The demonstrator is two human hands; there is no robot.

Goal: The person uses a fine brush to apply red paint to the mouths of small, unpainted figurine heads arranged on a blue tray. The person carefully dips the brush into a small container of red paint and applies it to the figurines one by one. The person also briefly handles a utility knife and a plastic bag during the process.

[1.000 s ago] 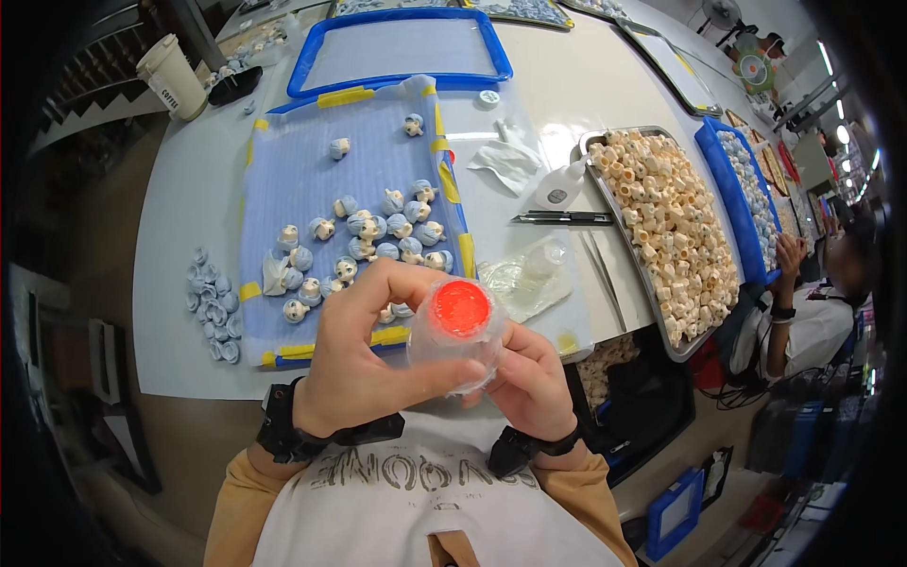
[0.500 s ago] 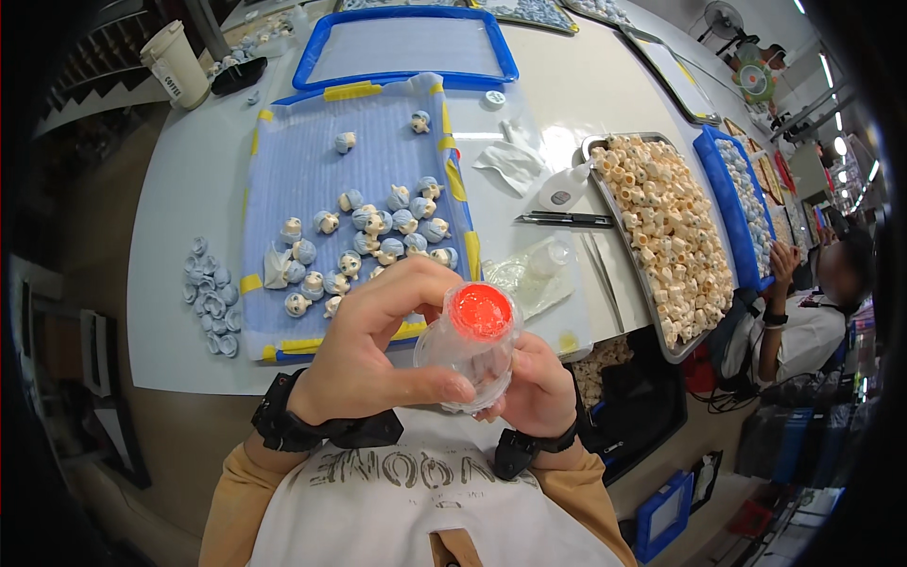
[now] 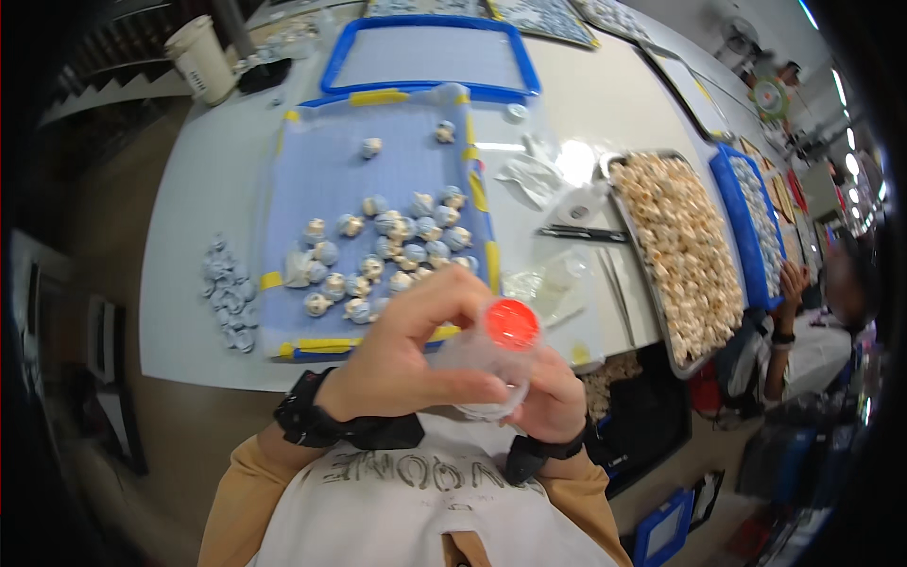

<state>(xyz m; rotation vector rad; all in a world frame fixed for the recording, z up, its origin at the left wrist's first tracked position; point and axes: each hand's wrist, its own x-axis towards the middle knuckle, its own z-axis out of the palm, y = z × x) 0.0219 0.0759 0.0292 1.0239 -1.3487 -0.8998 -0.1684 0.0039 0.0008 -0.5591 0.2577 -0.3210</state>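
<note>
Head view: translucent container [image 3: 486, 355] between left hand [image 3: 408, 350] and right hand [image 3: 554, 397].

One own left hand [image 3: 416, 345], one own right hand [image 3: 551, 395], one clear container with red end [image 3: 501, 357], above twenty doll heads [image 3: 388, 223], one pair of tweezers [image 3: 621, 307], one white bottle [image 3: 574, 210]
</note>
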